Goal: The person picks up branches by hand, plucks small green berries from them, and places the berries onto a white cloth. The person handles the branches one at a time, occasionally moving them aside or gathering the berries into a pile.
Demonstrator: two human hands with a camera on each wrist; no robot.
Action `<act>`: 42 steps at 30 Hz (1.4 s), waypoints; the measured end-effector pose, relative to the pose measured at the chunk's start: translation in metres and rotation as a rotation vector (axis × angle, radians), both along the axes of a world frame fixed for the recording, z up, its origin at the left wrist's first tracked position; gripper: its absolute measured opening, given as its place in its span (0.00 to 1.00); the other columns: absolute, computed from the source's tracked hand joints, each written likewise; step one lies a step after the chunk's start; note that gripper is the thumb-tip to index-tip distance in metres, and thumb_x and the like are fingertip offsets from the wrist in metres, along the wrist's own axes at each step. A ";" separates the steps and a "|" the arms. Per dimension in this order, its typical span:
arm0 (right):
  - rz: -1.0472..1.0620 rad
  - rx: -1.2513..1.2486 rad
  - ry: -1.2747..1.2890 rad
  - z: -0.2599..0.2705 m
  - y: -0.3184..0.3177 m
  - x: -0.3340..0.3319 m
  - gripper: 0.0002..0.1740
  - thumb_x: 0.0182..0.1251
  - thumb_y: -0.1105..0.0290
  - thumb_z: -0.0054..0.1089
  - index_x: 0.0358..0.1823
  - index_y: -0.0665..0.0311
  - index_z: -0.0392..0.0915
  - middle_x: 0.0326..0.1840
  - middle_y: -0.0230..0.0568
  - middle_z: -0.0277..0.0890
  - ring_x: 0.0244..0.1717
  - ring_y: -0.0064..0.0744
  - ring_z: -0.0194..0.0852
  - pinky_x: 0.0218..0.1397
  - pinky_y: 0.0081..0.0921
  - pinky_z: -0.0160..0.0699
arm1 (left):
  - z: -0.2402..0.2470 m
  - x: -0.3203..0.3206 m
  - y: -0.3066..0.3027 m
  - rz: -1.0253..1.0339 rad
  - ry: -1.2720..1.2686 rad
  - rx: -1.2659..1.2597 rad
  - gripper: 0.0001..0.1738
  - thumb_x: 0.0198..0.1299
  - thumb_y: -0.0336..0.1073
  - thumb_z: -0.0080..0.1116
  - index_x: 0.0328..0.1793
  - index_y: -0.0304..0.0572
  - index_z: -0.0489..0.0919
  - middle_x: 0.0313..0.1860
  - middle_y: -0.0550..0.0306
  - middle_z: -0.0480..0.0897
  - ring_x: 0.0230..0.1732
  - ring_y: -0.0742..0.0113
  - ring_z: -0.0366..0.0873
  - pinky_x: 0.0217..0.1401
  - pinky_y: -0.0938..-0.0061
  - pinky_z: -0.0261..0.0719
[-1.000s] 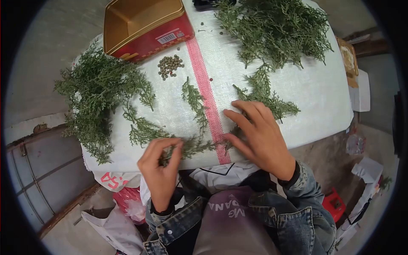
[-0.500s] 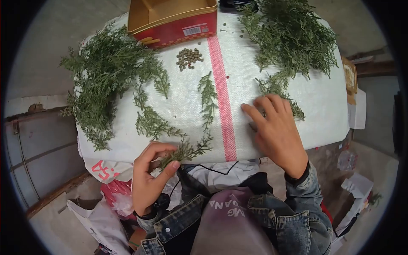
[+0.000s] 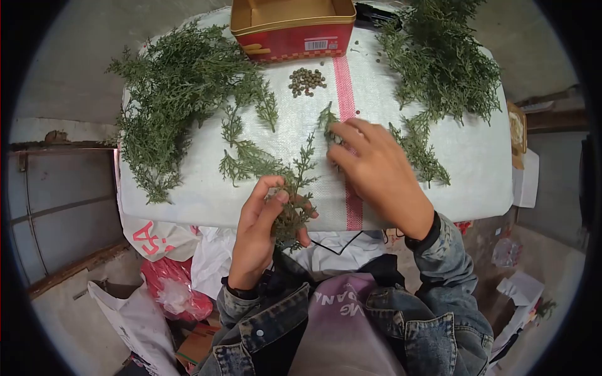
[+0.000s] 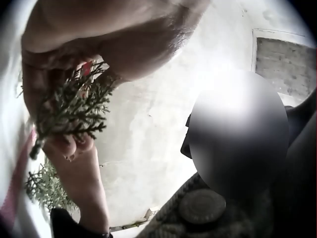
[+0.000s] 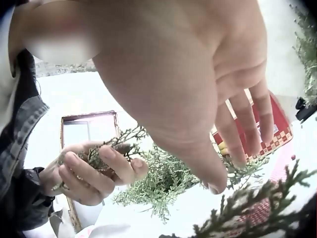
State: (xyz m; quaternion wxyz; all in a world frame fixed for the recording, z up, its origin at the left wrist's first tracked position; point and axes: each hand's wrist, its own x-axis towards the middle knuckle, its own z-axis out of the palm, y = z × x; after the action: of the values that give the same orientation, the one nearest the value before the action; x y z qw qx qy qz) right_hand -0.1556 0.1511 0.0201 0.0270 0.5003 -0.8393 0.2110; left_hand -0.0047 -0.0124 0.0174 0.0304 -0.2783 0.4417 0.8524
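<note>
My left hand (image 3: 256,216) grips green, scale-leaved evergreen sprigs (image 3: 290,220) at the near edge of the white woven cover (image 3: 470,182), thumb on top and their tips poking up past the fingers. In the right wrist view, the same hand (image 5: 91,173) has its fingers curled round the stems. My right hand (image 3: 382,164) reaches over the pink stripe, with loosely bent, spread fingers at a small single sprig (image 3: 326,116). The palm and fingers hide the lower part of that sprig. Another loose sprig (image 3: 251,161) lies just beyond the left hand.
A large evergreen pile (image 3: 182,94) lies left, another (image 3: 439,62) at the far right, with a loose sprig (image 3: 421,153) below it. A red and gold tin (image 3: 291,41) stands at the back, behind small round berries (image 3: 307,81). A black object (image 3: 374,15) is beside the tin.
My right hand has moved left, from the right-hand loose sprig to the small sprig by the stripe. The left hand has lifted its sprigs, which now point upward. The head view has shifted.
</note>
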 end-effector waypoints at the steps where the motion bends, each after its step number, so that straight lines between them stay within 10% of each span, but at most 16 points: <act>1: -0.032 -0.049 -0.012 0.001 0.001 -0.002 0.15 0.50 0.78 0.65 0.42 0.63 0.82 0.62 0.47 0.74 0.64 0.50 0.69 0.66 0.40 0.68 | 0.001 -0.002 0.000 -0.005 -0.005 -0.010 0.13 0.75 0.37 0.44 0.59 0.40 0.66 0.39 0.46 0.82 0.29 0.58 0.82 0.26 0.72 0.80; 10: -0.188 -0.613 -0.438 0.066 0.030 0.013 0.12 0.53 0.78 0.70 0.40 0.63 0.87 0.64 0.52 0.76 0.67 0.41 0.71 0.64 0.39 0.70 | 0.002 -0.015 0.017 0.043 0.189 -0.168 0.12 0.77 0.40 0.43 0.58 0.44 0.60 0.40 0.45 0.82 0.21 0.65 0.78 0.18 0.81 0.71; 17: -0.101 -0.764 -1.599 0.051 0.020 0.021 0.08 0.60 0.83 0.65 0.41 0.71 0.84 0.53 0.55 0.82 0.57 0.36 0.81 0.60 0.31 0.77 | 0.008 -0.022 0.034 0.005 0.277 -0.285 0.10 0.77 0.35 0.45 0.53 0.44 0.57 0.47 0.43 0.81 0.27 0.69 0.80 0.19 0.83 0.71; 21: -0.155 -0.689 -1.588 0.045 0.023 0.015 0.08 0.66 0.81 0.64 0.45 0.75 0.82 0.47 0.49 0.84 0.42 0.25 0.84 0.45 0.17 0.83 | 0.009 -0.023 0.037 -0.015 0.290 -0.283 0.11 0.77 0.34 0.45 0.53 0.43 0.56 0.48 0.43 0.80 0.31 0.69 0.82 0.21 0.81 0.76; 42: -0.366 -0.690 -1.535 0.004 0.020 0.026 0.10 0.63 0.86 0.64 0.46 0.75 0.82 0.44 0.44 0.85 0.39 0.21 0.83 0.46 0.17 0.82 | 0.008 -0.046 0.054 0.240 0.184 -0.334 0.11 0.69 0.31 0.59 0.53 0.36 0.73 0.42 0.57 0.80 0.31 0.76 0.74 0.30 0.83 0.70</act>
State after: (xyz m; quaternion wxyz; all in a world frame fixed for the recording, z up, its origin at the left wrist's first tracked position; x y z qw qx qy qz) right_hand -0.1297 0.1713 0.0246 -0.3637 0.0399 -0.5815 0.7266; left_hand -0.0509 0.0413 0.0256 -0.1580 -0.2509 0.5415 0.7866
